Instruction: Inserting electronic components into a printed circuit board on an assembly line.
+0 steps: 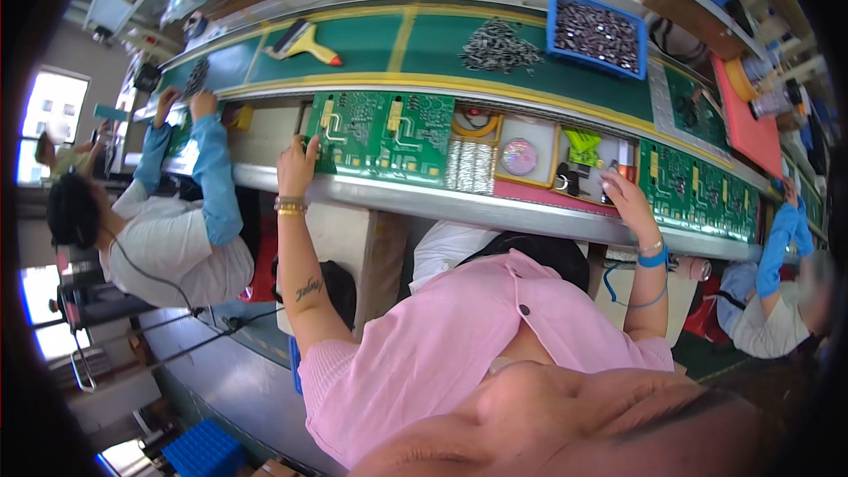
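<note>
My left hand [298, 165] is at the left edge of a green circuit board [346, 134], its bent fingers gripping that edge. A matching green circuit board [415, 143] adjoins it on the right, and both lie along the metal rail in front of me. My right hand [629, 203] is over the right end of a shallow parts tray [532, 196], thumb and fingers drawn together. Whatever is between those fingertips is too small to make out. Close to them are small dark components [565, 180] and bright yellow-green pieces [583, 147].
More green boards [698, 190] line the rail at right. Beyond runs a green belt [367, 49] with a brush [305, 42], a heap of small metal parts [499, 46] and a blue bin [598, 33] of components. Co-workers sit at left [177, 247] and right [768, 300].
</note>
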A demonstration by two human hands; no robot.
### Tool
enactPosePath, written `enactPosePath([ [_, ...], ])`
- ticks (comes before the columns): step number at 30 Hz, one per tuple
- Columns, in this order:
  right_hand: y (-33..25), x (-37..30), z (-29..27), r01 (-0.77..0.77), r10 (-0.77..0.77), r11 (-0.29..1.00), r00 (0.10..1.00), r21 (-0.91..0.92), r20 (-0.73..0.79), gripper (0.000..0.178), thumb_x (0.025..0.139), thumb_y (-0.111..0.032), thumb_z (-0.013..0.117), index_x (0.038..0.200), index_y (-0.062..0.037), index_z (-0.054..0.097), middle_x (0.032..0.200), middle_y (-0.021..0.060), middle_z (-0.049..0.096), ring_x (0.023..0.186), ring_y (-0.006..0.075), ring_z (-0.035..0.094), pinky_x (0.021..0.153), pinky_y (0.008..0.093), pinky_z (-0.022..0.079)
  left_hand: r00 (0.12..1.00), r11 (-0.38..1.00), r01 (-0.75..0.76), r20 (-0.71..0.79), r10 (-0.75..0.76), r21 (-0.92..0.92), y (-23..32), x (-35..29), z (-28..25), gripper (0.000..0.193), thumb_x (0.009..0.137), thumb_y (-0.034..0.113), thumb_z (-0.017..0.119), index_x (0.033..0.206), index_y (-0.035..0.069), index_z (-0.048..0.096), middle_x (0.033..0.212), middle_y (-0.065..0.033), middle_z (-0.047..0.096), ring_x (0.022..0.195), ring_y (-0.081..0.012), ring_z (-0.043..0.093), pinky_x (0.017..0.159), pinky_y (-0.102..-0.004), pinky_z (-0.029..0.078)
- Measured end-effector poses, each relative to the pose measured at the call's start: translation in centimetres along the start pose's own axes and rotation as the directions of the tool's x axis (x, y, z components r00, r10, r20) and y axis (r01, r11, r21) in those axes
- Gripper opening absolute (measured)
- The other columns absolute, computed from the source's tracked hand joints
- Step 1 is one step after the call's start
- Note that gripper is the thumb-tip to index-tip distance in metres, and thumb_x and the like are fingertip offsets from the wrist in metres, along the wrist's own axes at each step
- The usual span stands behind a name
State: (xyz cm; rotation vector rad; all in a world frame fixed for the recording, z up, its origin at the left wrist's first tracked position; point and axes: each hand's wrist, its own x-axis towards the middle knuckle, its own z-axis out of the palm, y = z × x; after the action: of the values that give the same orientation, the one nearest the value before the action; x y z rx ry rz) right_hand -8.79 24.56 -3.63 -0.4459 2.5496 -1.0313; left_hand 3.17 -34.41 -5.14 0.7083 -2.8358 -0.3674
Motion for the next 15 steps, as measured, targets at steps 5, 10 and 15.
enactPosePath([
  [5,-6.2,5.9,0.4,0.268,-0.268,0.963,0.963,0.042,-0.009,0.027,0.086,-0.020,0.057,0.106,-0.0026,0.059,0.097,0.0126,0.063,0.088,0.0246,0.061,0.078,0.0309,0.047,0.973,0.989,-0.139,0.178,0.148,-0.059,9.1,-1.6,-0.4,0.041,0.088,0.042,0.050,0.093,0.003,0.062,0.080,-0.0206,0.063,0.080,-0.0373,0.059,0.069,-0.0445,0.046],
  [10,-8.5,15.7,3.0,0.436,-0.449,0.893,0.872,-0.111,-0.196,0.019,0.082,-0.015,0.060,0.096,-0.0022,0.061,0.083,0.0091,0.059,0.075,0.0212,0.058,0.067,0.0309,0.046,0.835,0.867,-0.435,0.252,0.489,-0.241,16.9,-0.5,1.0,0.033,0.085,0.037,0.055,0.083,0.006,0.066,0.079,-0.0135,0.063,0.076,-0.0326,0.059,0.067,-0.0415,0.046],
  [15,-10.4,19.6,5.2,0.396,-0.456,0.888,0.829,-0.235,-0.325,0.020,0.076,-0.019,0.065,0.088,-0.0034,0.061,0.082,0.0123,0.057,0.079,0.0308,0.057,0.067,0.0391,0.045,0.886,0.774,-0.433,-0.058,0.461,-0.462,21.5,5.2,4.4,0.018,0.079,0.022,0.061,0.082,0.006,0.065,0.081,-0.0133,0.062,0.078,-0.0315,0.059,0.069,-0.0400,0.047],
])
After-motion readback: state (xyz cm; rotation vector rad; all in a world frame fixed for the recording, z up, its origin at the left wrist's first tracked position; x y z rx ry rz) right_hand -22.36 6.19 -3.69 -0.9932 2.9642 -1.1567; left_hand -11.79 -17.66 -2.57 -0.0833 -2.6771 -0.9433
